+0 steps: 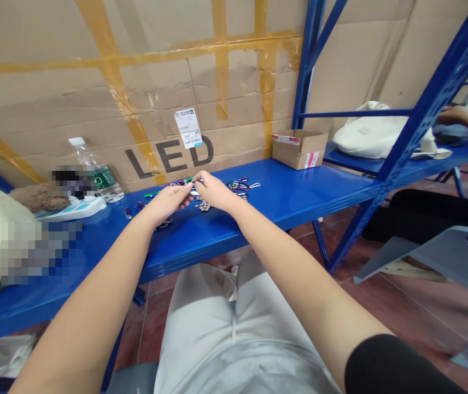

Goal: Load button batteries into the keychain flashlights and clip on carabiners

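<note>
Clock centred on the two hands, 12 straight away from the wearer.

Left hand [169, 200] and right hand [212, 191] meet low over the blue surface [299, 189], fingertips touching or nearly so. Left grip: fingers curled, thumb brought in close. Right grip: fingers bent down towards the left thumb, little gap showing. A small pale sliver shows between them; too small to identify, and cannot tell which grip has hold of it.

Just beside the hands, at 5 o'clock, a cluster of small round discs [204, 206], lying flat. At 3 o'clock, coloured clips [240, 184] in a loose heap, a silver one at its outer edge. Green rod [151, 195] at 9 o'clock, its near part behind the left hand. Dark metal pieces [164, 224] between 7 and 8, partly under the left forearm. Short purple tube [128, 213] at 8 o'clock, apart from the rest.

Farther out: water bottle [105, 183] between 9 and 10, upright but slightly tilted in view; white power strip [74, 210] towards 9. Small open carton [302, 150] at 2. Large cardboard sheet [242, 120] lettered "LED" stands across 12.
</note>
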The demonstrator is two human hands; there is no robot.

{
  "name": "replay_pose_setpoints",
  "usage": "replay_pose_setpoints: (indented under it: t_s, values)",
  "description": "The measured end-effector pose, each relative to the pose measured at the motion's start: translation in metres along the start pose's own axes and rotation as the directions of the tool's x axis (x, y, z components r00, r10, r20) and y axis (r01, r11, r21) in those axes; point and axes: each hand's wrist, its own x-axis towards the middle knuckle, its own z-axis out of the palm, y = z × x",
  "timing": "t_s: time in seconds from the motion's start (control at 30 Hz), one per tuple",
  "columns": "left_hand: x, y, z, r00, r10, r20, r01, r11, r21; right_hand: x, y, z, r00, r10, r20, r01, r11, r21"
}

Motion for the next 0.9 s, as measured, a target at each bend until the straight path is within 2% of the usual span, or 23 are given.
replay_pose_setpoints:
  t_s: [0.07, 0.13, 0.2, 0.27, 0.33, 0.4, 0.5, 0.63, 0.73, 0.83, 0.9]
  values:
    - [-0.001, 0.002, 0.003, 0.992, -0.120, 0.029, 0.122, 0.986, -0.115, 0.001, 0.002, 0.001, 0.997, -0.073, -0.025, 0.069, 0.990, -0.126]
    - [-0.001, 0.002, 0.005, 0.986, -0.155, 0.065, 0.165, 0.967, -0.195, 0.001, 0.002, 0.001, 0.994, -0.104, -0.029, 0.096, 0.975, -0.202]
    - [0.000, -0.002, 0.008, 0.990, -0.113, 0.079, 0.129, 0.962, -0.242, 0.001, 0.001, 0.001, 0.995, -0.100, -0.030, 0.090, 0.966, -0.241]
    - [0.004, -0.008, 0.010, 0.998, -0.029, 0.054, 0.041, 0.970, -0.239, 0.001, 0.000, 0.002, 0.997, -0.074, -0.030, 0.065, 0.965, -0.253]
    - [0.007, -0.015, 0.011, 0.997, 0.078, 0.021, -0.074, 0.985, -0.156, 0.001, 0.000, 0.002, 0.999, -0.042, -0.034, 0.033, 0.973, -0.229]
    - [0.010, -0.020, 0.010, 0.982, 0.188, -0.002, -0.188, 0.982, 0.001, 0.001, 0.000, 0.002, 0.999, 0.000, -0.040, -0.006, 0.985, -0.171]
    - [0.010, -0.018, 0.010, 0.950, 0.312, -0.027, -0.296, 0.923, 0.245, 0.002, 0.002, 0.002, 0.998, 0.053, -0.044, -0.057, 0.993, -0.102]
    - [0.006, -0.012, 0.011, 0.922, 0.386, -0.033, -0.342, 0.853, 0.395, 0.002, 0.003, 0.003, 0.993, 0.120, -0.015, -0.121, 0.991, -0.062]
    - [0.006, -0.009, 0.006, 0.926, 0.378, 0.028, -0.344, 0.806, 0.481, 0.002, 0.003, 0.004, 0.985, 0.171, 0.008, -0.170, 0.984, -0.058]
    - [0.014, 0.003, 0.000, 0.920, 0.388, 0.049, -0.326, 0.693, 0.643, 0.007, 0.006, 0.004, 0.984, 0.171, -0.037, -0.174, 0.981, -0.085]
    - [0.023, 0.023, 0.003, 0.889, 0.459, 0.007, -0.312, 0.594, 0.741, 0.012, 0.007, 0.004, 0.988, 0.139, -0.063, -0.144, 0.985, -0.093]
